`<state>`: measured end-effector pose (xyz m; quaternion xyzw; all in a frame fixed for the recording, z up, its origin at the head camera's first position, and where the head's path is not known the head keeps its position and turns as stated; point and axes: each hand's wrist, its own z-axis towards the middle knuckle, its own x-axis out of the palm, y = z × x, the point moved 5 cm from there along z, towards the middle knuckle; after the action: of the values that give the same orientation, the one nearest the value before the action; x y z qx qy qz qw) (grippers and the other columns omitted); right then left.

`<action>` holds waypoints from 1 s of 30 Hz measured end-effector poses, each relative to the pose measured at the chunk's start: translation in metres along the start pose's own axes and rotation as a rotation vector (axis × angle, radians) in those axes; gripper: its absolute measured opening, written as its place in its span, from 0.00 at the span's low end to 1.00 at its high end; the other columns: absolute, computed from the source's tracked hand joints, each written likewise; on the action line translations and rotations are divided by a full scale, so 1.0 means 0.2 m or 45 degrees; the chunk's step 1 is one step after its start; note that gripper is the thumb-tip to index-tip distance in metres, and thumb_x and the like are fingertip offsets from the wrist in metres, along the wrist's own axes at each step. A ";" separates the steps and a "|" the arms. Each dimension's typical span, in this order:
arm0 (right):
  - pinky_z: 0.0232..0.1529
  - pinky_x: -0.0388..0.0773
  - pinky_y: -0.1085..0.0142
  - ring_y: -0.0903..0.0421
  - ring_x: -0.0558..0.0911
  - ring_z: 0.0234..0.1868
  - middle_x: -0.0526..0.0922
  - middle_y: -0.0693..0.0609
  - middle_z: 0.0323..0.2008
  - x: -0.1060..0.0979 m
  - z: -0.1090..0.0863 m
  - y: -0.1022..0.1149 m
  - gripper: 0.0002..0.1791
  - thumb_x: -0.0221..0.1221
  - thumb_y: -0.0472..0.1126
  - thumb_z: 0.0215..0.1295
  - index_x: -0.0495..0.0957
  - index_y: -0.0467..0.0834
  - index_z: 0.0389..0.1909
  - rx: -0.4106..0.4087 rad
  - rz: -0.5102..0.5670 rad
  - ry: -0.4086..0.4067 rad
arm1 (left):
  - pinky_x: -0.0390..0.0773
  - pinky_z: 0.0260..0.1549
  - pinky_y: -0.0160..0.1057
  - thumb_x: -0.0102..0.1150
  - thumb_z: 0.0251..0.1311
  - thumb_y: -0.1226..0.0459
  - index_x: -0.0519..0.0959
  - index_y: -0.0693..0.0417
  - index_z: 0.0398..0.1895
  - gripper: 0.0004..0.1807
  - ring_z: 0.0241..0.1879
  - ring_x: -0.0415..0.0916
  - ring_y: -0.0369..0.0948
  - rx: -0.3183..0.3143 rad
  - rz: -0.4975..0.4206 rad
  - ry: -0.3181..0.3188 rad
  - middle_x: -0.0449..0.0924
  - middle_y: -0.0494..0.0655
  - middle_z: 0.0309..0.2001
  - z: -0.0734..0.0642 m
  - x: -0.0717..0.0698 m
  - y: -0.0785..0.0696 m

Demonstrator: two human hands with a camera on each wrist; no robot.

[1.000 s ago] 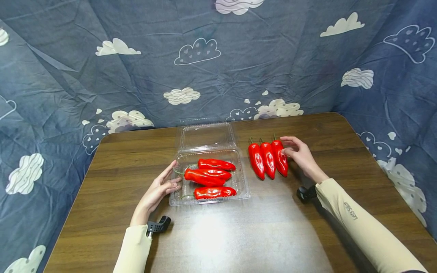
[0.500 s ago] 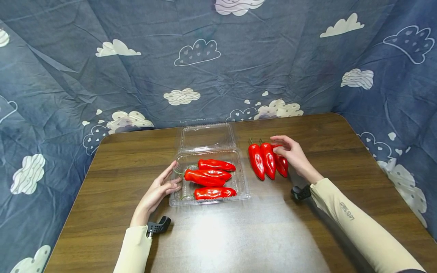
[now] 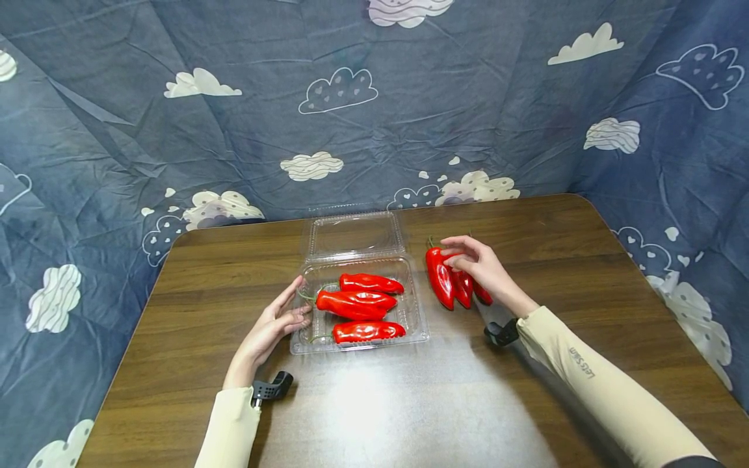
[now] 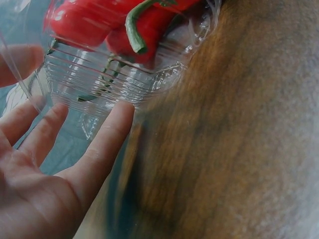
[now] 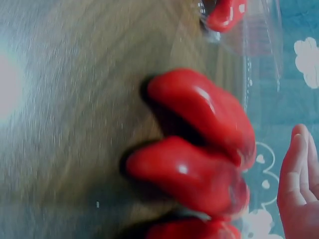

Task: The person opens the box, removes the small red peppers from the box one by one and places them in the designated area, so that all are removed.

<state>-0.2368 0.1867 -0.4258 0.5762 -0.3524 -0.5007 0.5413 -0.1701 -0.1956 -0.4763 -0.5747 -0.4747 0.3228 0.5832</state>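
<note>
My left hand (image 3: pixel 266 331) lies along the left side of a clear plastic clamshell box (image 3: pixel 418 309), fingers extended. In the left wrist view its fingertips are right at the ribbed wall (image 4: pixel 94 84). Several glossy red peppers (image 3: pixel 370 332) with green stems lie crosswise in the box. To its right, three more stand in a row lengthwise: a left pepper (image 3: pixel 439 276), a middle pepper (image 3: pixel 463 290) and a right pepper (image 3: pixel 482 296). Over the row hovers my right hand (image 3: pixel 482 270), loosely spread and partly covering the middle and right peppers. The right wrist view shows that hand (image 5: pixel 301 184) holding nothing.
The box's transparent lid (image 3: pixel 355 235) is folded back towards the table's far edge. A brown wooden table (image 3: pixel 193 312) bears everything. Behind it hangs a blue cloth (image 3: pixel 409 117) with white clouds. Each wrist wears a black camera mount (image 3: pixel 272 385).
My right hand has moved left across the row, from the right pepper to above the middle one, beside the left pepper. The left hand, box and peppers have stayed in place.
</note>
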 end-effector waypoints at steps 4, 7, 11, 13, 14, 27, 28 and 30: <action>0.42 0.80 0.64 0.50 0.83 0.40 0.74 0.24 0.48 0.06 0.01 0.00 0.21 0.52 0.24 0.64 0.68 0.25 0.58 0.004 0.059 0.050 | 0.74 0.52 0.39 0.41 0.64 0.79 0.44 0.53 0.76 0.39 0.66 0.53 0.64 -0.003 -0.002 -0.001 0.31 0.58 0.75 0.00 0.00 0.00; 0.41 0.79 0.64 0.50 0.83 0.40 0.73 0.23 0.47 0.09 0.01 0.01 0.20 0.51 0.23 0.63 0.66 0.24 0.57 -0.012 0.085 0.086 | 0.74 0.52 0.39 0.40 0.64 0.79 0.44 0.54 0.76 0.39 0.66 0.52 0.64 -0.003 -0.002 -0.001 0.31 0.58 0.75 0.00 0.00 0.00; 0.42 0.79 0.64 0.55 0.83 0.40 0.73 0.23 0.47 0.14 0.02 0.03 0.20 0.48 0.22 0.62 0.65 0.23 0.57 -0.026 0.098 0.134 | 0.74 0.52 0.38 0.40 0.64 0.79 0.44 0.53 0.76 0.39 0.66 0.52 0.64 -0.003 0.002 -0.002 0.31 0.58 0.75 0.00 0.00 0.00; 0.42 0.80 0.63 0.58 0.83 0.39 0.73 0.23 0.47 0.17 0.02 0.04 0.21 0.47 0.22 0.62 0.66 0.23 0.57 -0.022 0.103 0.150 | 0.74 0.52 0.39 0.41 0.64 0.79 0.44 0.54 0.76 0.39 0.66 0.52 0.64 -0.002 0.000 -0.001 0.31 0.58 0.75 0.00 0.00 0.00; 0.42 0.80 0.62 0.57 0.83 0.39 0.74 0.23 0.47 0.18 0.02 0.04 0.21 0.46 0.21 0.61 0.66 0.23 0.57 -0.019 0.104 0.157 | 0.74 0.53 0.39 0.41 0.64 0.79 0.44 0.54 0.76 0.39 0.66 0.52 0.64 -0.001 -0.002 0.001 0.31 0.58 0.75 0.00 0.00 0.00; 0.49 0.77 0.49 0.38 0.80 0.45 0.76 0.27 0.47 0.31 0.03 0.09 0.23 0.48 0.22 0.60 0.69 0.28 0.58 0.026 0.116 0.263 | 0.74 0.52 0.39 0.40 0.64 0.79 0.44 0.53 0.76 0.39 0.66 0.53 0.63 0.000 -0.007 0.006 0.33 0.56 0.75 0.00 0.00 -0.01; 0.50 0.76 0.46 0.36 0.79 0.46 0.75 0.26 0.47 0.32 0.04 0.09 0.23 0.48 0.23 0.60 0.68 0.28 0.58 0.025 0.122 0.277 | 0.74 0.52 0.38 0.40 0.64 0.79 0.44 0.53 0.76 0.39 0.66 0.53 0.63 -0.001 -0.007 0.007 0.33 0.56 0.75 0.00 0.00 -0.01; 0.50 0.74 0.43 0.33 0.78 0.47 0.75 0.25 0.48 0.34 0.04 0.10 0.23 0.48 0.23 0.61 0.68 0.28 0.59 0.020 0.123 0.308 | 0.74 0.52 0.38 0.40 0.64 0.79 0.44 0.53 0.76 0.39 0.66 0.53 0.63 -0.004 -0.008 0.005 0.33 0.56 0.75 0.00 0.00 -0.01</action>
<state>-0.2243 0.1167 -0.4181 0.6190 -0.3159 -0.3981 0.5988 -0.1693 -0.1955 -0.4748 -0.5747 -0.4758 0.3191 0.5844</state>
